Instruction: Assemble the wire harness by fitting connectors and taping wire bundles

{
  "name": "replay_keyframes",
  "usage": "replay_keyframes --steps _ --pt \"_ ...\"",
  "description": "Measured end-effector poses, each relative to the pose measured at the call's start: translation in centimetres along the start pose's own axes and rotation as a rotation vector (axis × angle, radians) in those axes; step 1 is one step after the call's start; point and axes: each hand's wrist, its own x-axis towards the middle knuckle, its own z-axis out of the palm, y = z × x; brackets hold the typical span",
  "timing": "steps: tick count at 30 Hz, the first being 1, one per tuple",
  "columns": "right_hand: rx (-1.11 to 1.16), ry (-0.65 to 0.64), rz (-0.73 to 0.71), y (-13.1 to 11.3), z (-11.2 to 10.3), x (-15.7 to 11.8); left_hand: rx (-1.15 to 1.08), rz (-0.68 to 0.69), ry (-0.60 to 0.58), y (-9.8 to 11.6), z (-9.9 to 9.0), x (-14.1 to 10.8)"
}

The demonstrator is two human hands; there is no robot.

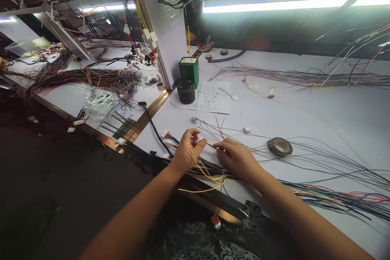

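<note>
My left hand (186, 151) is closed, with thumb and curled fingers brought together; what lies between them is too small and hidden to name. Close by on the right, my right hand (237, 157) pinches a thin dark wire (210, 145) that reaches toward my left thumb. Yellow wires (207, 175) with metal ends hang below the hands, beside a black-wrapped wire bundle (213, 168). White connectors with leads, such as this one (165, 133), lie left of my left hand. Another white connector (194, 118) sits beyond the fingers.
A black tape roll (279, 146) lies on loose wires to the right. Behind stand a black mesh cup (185, 91) and a green box (191, 71), beside a printed sheet (213, 103). A large wire pile (88, 78) covers the left bench. A red-and-white connector (216, 222) hangs below the front edge.
</note>
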Motion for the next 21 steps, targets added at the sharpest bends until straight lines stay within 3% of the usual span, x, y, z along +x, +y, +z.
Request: replay_keyframes --steps 3,6,8,15,21 --pt "0.01 0.022 -0.039 -0.2 0.2 0.7 0.089 -0.007 0.01 0.0 0.3 0.6" --pt "0.045 0.003 -0.095 -0.3 0.2 1.2 0.142 -0.077 -0.102 0.1 0.4 1.1" --pt "0.064 -0.013 -0.117 -0.5 -0.1 1.0 0.182 -0.062 -0.114 0.0 0.5 1.2" --pt "0.146 -0.101 -0.27 -1.5 -3.2 -3.8 0.521 0.25 0.038 -0.9 1.2 0.2" --pt "0.1 -0.099 -0.24 -1.2 -2.2 -6.4 0.658 0.472 -0.052 0.4 0.1 -1.8"
